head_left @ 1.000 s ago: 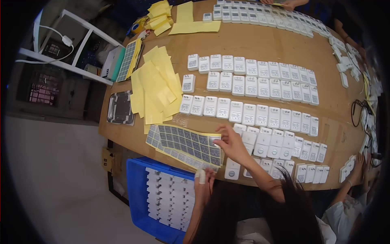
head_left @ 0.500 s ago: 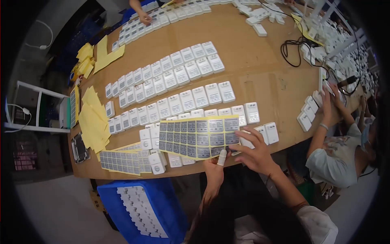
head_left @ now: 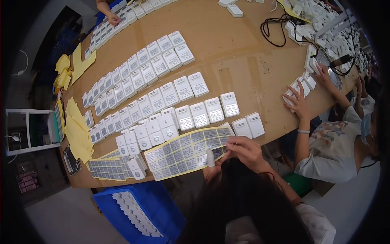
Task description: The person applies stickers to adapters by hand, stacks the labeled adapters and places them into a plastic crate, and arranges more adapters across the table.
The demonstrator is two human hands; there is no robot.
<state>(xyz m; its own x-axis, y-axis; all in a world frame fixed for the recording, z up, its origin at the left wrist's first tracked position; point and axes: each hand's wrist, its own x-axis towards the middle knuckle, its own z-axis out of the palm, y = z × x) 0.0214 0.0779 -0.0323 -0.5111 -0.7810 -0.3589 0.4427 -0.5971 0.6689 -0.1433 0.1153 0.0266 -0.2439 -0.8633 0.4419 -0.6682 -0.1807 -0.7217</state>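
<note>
A sheet of grey printed labels on yellow backing [head_left: 183, 152] is held tilted above the table's near edge. My left hand [head_left: 213, 171] grips its lower right part from below, a pale cover on the thumb. At the sheet's right end, my right hand [head_left: 248, 153] has thumb and forefinger pinched together on the edge; whether a single label is between them is hidden. Just beyond the sheet lie white plug adapters [head_left: 200, 114] with printed labels. Two more adapters without visible labels [head_left: 248, 125] lie right of my right hand.
Rows of labelled adapters [head_left: 138, 79] cover the table's middle. Yellow backing papers [head_left: 77, 126] and more label sheets [head_left: 107, 167] lie left. A blue crate [head_left: 162, 209] stands below the edge. A co-worker's hand [head_left: 298, 101] handles adapters at right; another person's hand [head_left: 113, 18] is far left.
The view has shifted, so the table's contents appear further left. My right hand's fingers have gone from spread to pinched at the sheet's edge. The sheet is tilted more, its left end lower.
</note>
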